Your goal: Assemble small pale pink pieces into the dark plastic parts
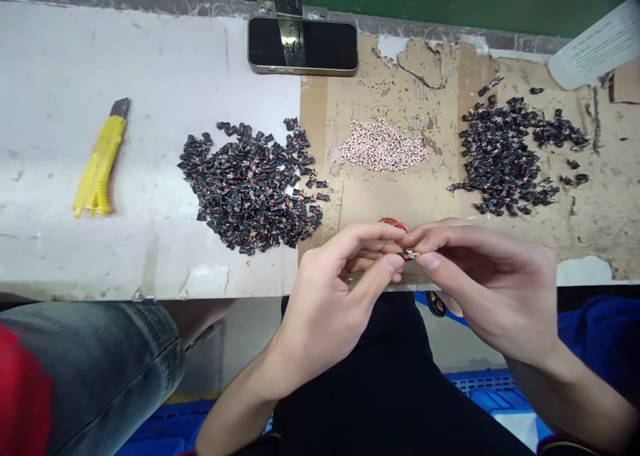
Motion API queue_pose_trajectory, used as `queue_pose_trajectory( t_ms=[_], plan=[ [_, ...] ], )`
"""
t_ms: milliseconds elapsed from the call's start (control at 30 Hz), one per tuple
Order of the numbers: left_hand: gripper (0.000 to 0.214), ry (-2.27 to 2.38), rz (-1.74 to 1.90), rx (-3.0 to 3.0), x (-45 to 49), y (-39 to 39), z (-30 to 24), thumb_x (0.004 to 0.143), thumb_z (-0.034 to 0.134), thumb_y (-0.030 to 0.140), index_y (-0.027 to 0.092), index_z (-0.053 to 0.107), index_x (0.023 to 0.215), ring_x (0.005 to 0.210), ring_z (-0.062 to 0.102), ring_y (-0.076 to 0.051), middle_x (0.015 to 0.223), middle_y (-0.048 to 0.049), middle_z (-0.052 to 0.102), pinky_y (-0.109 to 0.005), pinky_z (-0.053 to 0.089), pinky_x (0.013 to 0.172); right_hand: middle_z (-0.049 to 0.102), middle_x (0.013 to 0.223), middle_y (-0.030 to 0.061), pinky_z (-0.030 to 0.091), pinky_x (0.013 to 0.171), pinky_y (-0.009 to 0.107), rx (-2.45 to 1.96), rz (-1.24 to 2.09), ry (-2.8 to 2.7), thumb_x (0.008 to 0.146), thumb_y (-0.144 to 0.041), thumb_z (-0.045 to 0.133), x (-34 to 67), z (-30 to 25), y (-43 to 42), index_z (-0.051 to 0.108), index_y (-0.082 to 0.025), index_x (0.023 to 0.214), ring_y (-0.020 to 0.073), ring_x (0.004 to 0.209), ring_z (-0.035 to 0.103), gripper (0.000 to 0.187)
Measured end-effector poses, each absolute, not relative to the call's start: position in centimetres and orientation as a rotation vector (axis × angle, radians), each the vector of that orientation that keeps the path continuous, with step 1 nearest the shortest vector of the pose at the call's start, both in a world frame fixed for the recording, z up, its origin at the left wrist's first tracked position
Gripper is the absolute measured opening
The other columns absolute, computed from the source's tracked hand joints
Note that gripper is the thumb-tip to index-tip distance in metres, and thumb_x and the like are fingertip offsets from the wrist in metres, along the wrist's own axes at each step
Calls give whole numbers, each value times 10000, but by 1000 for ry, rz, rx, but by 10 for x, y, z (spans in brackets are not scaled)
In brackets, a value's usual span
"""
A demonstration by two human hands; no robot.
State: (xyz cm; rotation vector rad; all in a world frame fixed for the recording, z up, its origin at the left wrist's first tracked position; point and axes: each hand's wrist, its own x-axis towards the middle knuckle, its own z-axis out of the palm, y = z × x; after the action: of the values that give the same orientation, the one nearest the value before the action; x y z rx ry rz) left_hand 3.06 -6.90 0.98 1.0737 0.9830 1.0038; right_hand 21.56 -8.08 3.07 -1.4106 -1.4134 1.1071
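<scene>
Fingertips of my left hand (333,303) pinch a small black part (407,256) just above the front edge of the table. My right hand (493,283) is closed too, its thumb and forefinger pinching a tiny pale piece (415,255) against that part's right end. The fingers hide most of both. Just behind my fingertips lies a red round object (393,223), partly covered. Beyond my hands is a heap of tiny pinkish pieces (384,147). Small black parts with coppery marks form a left heap (253,189) and a right heap (500,156).
A yellow utility knife (103,159) lies at the left, blade pointing away. A phone (303,45) rests at the back by a metal bracket. At the back right, a translucent plastic container (595,43) leans in. Another person's denim-clad leg (105,369) is at lower left.
</scene>
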Motion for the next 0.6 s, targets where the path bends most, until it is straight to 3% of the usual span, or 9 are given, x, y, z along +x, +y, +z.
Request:
queue_pose_trajectory(
  t_ms=[200, 400, 600],
  plan=[
    [189, 989, 943, 994, 24, -65, 18, 928, 758, 98, 221, 751, 1072, 783, 788, -102, 944, 18, 814, -152, 655, 761, 840, 930, 14, 695, 747, 289, -1302, 1091, -1505, 876, -105, 805, 220, 24, -73, 855, -291, 933, 196, 851, 812, 201],
    [145, 884, 918, 634, 27, -60, 24, 912, 799, 138, 188, 714, 1020, 706, 770, -86, 816, 20, 783, -147, 638, 731, 853, 983, -22, 704, 684, 286, -1166, 853, -1562, 807, -3, 825, 221, 14, -72, 846, -365, 1096, 197, 833, 825, 463],
    [412, 845, 893, 539, 34, -59, 19, 735, 969, 242, 174, 701, 1039, 666, 756, -96, 829, 0, 771, -181, 623, 716, 847, 927, -17, 715, 725, 294, -1254, 577, -1757, 814, -96, 838, 231, 6, -73, 841, -347, 974, 221, 779, 822, 298]
  ],
)
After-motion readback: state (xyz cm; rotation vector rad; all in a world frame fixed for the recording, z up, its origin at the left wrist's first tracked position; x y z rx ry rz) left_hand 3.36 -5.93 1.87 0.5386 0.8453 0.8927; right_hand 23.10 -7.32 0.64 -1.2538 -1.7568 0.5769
